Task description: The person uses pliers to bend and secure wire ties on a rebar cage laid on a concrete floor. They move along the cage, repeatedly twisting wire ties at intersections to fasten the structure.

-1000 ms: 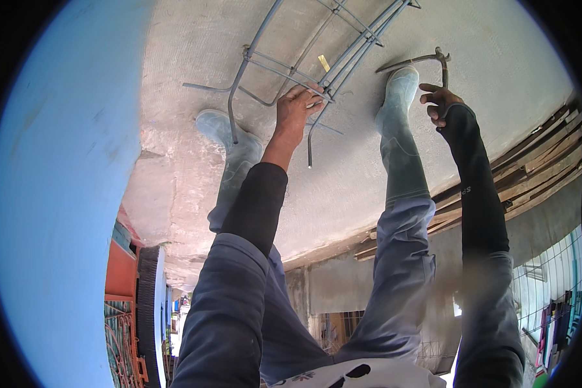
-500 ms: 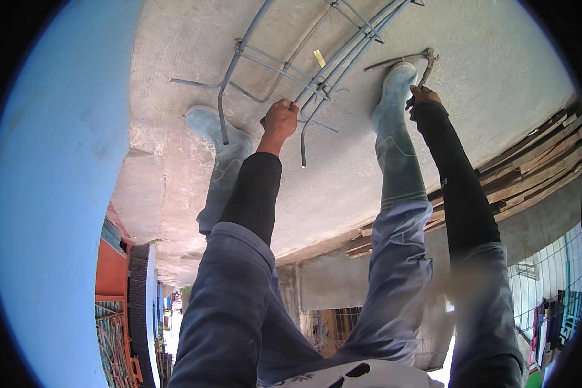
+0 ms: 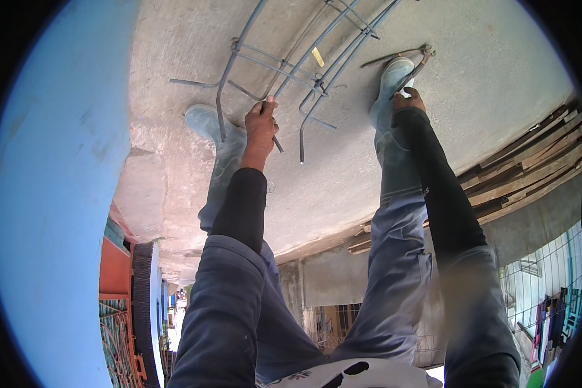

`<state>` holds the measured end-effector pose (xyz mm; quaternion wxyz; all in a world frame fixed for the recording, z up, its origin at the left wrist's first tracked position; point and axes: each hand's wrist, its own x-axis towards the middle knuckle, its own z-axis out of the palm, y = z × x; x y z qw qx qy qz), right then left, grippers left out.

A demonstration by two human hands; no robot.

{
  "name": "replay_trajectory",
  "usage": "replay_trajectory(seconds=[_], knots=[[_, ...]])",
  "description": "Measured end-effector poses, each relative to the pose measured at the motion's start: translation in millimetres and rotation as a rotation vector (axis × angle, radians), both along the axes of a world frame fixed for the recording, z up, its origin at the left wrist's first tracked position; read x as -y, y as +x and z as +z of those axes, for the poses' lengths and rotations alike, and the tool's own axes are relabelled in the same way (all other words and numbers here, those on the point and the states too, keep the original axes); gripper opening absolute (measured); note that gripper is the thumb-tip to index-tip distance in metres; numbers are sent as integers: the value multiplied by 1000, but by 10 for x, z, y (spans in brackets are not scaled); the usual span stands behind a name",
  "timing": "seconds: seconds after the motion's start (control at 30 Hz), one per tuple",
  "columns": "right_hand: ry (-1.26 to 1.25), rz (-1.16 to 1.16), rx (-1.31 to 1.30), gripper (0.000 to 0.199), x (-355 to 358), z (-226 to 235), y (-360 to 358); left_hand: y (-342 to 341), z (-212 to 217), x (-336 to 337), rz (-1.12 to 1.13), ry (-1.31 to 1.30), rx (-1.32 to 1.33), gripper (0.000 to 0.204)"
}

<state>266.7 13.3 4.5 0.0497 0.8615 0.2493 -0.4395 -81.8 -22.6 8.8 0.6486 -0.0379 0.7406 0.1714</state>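
The person wears tight black long sleeves that reach down to both wrists, and the left hand (image 3: 260, 124) and the right hand (image 3: 407, 101) are bare, without gloves. The trousers are loose and grey-blue. On the feet are pale grey-green rubber boots.

Grey rebar cage (image 3: 291, 58), pale concrete slab (image 3: 485, 84), black sleeves (image 3: 242, 207).

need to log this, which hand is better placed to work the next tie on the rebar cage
Left, probably. The left hand is closed on a bar of the rebar cage, while the right hand is off to the side by the boot, gripping a metal tool.
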Motion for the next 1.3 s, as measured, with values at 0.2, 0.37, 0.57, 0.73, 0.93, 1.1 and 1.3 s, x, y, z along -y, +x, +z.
replay_trajectory(seconds=[0.2,0.37,0.57,0.73,0.93,1.1,1.3], knots=[[227,192,70,33,-149,463,-561,-174,130,-135,102,-122,289,33],[219,251,-337,31,-253,419,-1281,-309,156,-276,109,-206,402,34],[251,15,-477,42,-412,-50,-1768,-300,197,-415,43,-195,401,36],[119,-125,-545,47,-585,-73,-1802,-249,191,-458,64,-164,440,37],[31,-114,-574,35,-666,-98,-1791,-327,227,-305,187,-104,380,29],[19,-101,-558,32,-725,-29,-1799,-491,319,-76,304,-30,421,39],[134,142,-577,27,-584,-436,-1505,-447,420,-49,327,4,371,36]])
